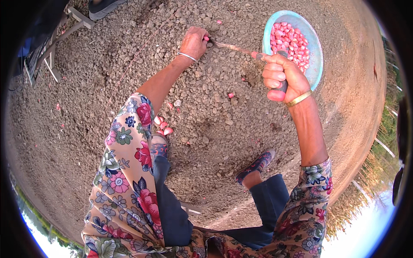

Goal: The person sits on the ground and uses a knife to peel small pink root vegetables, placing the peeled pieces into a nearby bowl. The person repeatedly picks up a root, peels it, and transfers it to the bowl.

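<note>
My left hand (195, 42) is low over the pebbly soil and pinches a pink-coated clove (206, 38), which looks like garlic. My right hand (283, 77) grips the dark handle of a hand tool with a thin metal shaft (233, 47). The tool's tip meets the soil right beside the fingers of my left hand; its very end is hidden. A light blue plastic basin (317, 61) holding many pink cloves (292, 40) rests on the ground just beyond my right hand. Several more cloves (164, 125) lie in a small pile near my left shoe.
A thin string (124, 72) runs over the soil on the left. At the upper left are another person's shoe (105, 9) and a low wooden frame (69, 30). Single cloves (230, 95) lie scattered about. My right foot (256, 166) stands on the soil.
</note>
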`<move>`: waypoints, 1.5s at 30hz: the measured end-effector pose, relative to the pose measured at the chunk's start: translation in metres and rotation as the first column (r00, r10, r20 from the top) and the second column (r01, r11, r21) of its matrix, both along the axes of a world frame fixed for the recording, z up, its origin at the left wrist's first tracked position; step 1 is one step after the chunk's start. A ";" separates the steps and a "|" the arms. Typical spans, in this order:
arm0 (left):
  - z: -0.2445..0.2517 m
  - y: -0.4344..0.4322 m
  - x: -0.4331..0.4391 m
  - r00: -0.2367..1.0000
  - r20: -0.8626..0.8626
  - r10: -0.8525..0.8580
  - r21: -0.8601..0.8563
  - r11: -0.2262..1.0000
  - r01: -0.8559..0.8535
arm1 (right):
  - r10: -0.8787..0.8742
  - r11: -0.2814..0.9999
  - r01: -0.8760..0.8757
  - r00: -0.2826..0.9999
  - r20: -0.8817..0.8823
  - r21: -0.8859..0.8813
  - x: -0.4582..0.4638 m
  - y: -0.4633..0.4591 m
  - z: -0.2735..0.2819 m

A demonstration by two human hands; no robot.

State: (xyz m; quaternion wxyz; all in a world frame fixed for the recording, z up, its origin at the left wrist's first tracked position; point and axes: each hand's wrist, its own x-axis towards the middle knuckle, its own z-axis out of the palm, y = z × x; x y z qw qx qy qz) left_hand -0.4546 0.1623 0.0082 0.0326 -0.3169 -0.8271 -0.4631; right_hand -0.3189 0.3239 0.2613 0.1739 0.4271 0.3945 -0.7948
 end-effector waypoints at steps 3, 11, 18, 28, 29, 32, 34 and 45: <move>0.001 -0.001 0.001 1.000 -0.007 0.012 -0.028 1.000 -0.012 | -0.001 1.000 0.001 1.000 0.004 0.002 0.000 -0.002 0.001; 0.002 0.001 0.001 0.998 -0.067 -0.006 -0.091 0.996 -0.001 | 0.013 1.000 -0.013 1.000 -0.004 0.014 0.005 -0.008 0.013; 0.001 0.012 0.003 0.991 -0.115 0.061 -0.197 0.977 -0.083 | -0.032 0.999 0.032 0.999 -0.019 0.016 0.022 -0.016 0.026; 0.012 0.029 0.013 0.976 -0.171 0.135 -0.380 0.905 -0.192 | -0.038 0.994 0.041 0.999 -0.036 0.100 0.042 -0.031 0.046; 0.012 0.029 0.014 0.980 -0.142 0.142 -0.388 0.902 -0.187 | -0.050 0.990 0.052 0.999 -0.016 0.128 0.043 -0.033 0.048; 0.013 0.030 0.012 0.983 -0.118 0.140 -0.426 0.887 -0.178 | -0.049 0.977 0.061 0.997 -0.066 0.203 0.044 -0.038 0.049; 0.015 0.023 0.013 0.983 -0.111 0.144 -0.359 0.917 -0.174 | -0.055 0.945 0.073 0.996 -0.064 0.320 0.043 -0.041 0.046; 0.016 -0.134 0.064 0.923 -0.065 0.378 -0.083 0.920 -0.383 | -0.007 0.912 0.044 0.996 -0.091 0.408 0.051 -0.089 0.009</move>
